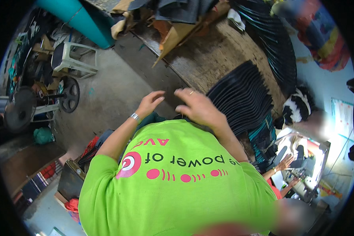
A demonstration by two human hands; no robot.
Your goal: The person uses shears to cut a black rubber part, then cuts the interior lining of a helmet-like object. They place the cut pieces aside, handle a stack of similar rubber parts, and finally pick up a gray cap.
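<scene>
Both hands are raised in front of my green shirt, a short gap between them. My left hand (pixel 148 104) has a metal-banded watch (pixel 135 118) at its wrist. Its thumb and fingers stand apart, with nothing between them. My right hand (pixel 202 110) wears a ring and holds nothing; its fingers are spread, thumb pointing toward the left hand. Just beyond the right hand, a row of overlapping black flat pieces (pixel 242 98) lies fanned along a worn wooden tabletop (pixel 220 51). What the pieces are made of I cannot tell.
More black layered material (pixel 273 43) runs along the table's far right. Brown and dark sheets (pixel 177 19) overhang its far end. Leftward stand a white plastic chair (pixel 76 57) and a black handwheel (pixel 69 94). At lower right, another person's hands (pixel 285 162) are near a sewing machine (pixel 303 185).
</scene>
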